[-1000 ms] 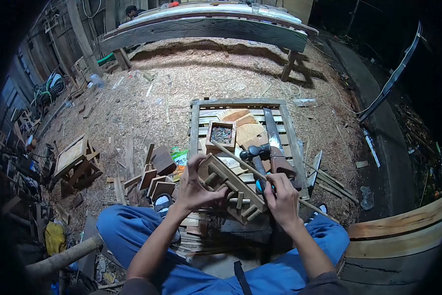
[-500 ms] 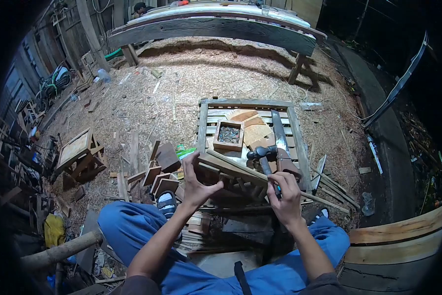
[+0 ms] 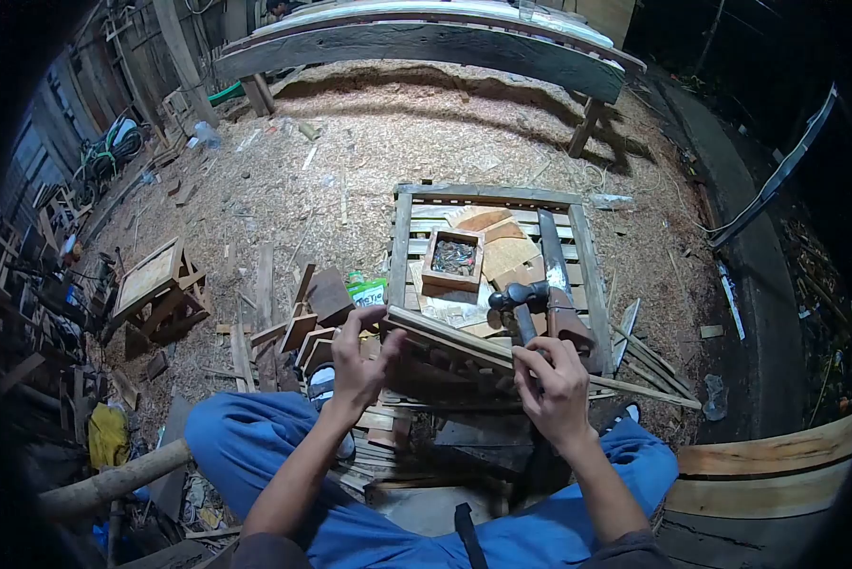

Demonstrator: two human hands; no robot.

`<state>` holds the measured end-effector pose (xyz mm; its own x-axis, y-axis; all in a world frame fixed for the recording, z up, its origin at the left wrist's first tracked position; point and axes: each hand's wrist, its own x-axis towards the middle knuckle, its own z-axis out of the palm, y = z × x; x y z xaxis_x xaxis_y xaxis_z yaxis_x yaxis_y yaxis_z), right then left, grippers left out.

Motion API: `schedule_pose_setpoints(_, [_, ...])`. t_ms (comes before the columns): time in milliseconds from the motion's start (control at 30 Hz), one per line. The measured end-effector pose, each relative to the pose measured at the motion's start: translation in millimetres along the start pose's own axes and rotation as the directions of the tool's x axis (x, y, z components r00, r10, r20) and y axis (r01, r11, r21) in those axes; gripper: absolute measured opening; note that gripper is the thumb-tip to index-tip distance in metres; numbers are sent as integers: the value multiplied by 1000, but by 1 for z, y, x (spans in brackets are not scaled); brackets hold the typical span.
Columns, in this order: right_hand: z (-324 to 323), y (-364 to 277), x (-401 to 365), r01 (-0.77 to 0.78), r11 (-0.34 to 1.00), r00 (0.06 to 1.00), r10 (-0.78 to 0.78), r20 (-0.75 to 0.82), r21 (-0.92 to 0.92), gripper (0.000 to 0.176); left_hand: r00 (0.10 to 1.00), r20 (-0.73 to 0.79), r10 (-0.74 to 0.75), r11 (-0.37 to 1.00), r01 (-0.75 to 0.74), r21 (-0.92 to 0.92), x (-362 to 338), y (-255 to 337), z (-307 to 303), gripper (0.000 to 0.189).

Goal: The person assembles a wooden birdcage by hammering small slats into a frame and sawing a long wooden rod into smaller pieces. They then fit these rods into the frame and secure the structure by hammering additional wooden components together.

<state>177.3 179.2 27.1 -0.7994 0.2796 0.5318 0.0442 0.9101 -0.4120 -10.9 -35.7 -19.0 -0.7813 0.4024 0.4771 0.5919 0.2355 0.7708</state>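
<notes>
A long, narrow wooden piece (image 3: 449,339), which looks like stacked strips, slants in front of me between my two hands. My left hand (image 3: 357,368) grips its left end, with the thumb below and the fingers above. At the right end, the fingers of my right hand (image 3: 554,387) pinch the wood. Just beyond my right hand a hammer (image 3: 523,315) rests with its dark head on the slatted wooden table (image 3: 577,251). A square wooden box (image 3: 451,281) holding small metal bits, probably nails, sits farther back. Shadow hides the underside of the wooden piece.
Dark wooden blocks (image 3: 328,296) and a green packet (image 3: 369,292) lie left of the table. A handsaw (image 3: 553,251) lies along its right side. A small wooden stool (image 3: 151,280) stands at left, a long bench (image 3: 416,52) at the back. Planks (image 3: 777,474) lie at right.
My left hand has closed in on the left end of the wooden piece, its thumb now against the wood. The right hand stays at the other end. The view has shifted slightly.
</notes>
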Motion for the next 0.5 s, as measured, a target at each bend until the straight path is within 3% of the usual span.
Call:
schedule_pose_setpoints(67, [1,-1,2,27,999,1000,-27,-9,-28,27,990,-43,-134,982,127,-140,-1,-1,0,35])
schedule_pose_setpoints(167, [-1,-6,4,55,997,998,-55,-8,-50,29,979,-14,-204,962,197,-189,-1,-3,-3,31])
schedule_pose_setpoints(500, [2,-3,6,67,997,997,-66,42,-23,31,970,-3,-245,943,238,-233,-11,-15,-5,26])
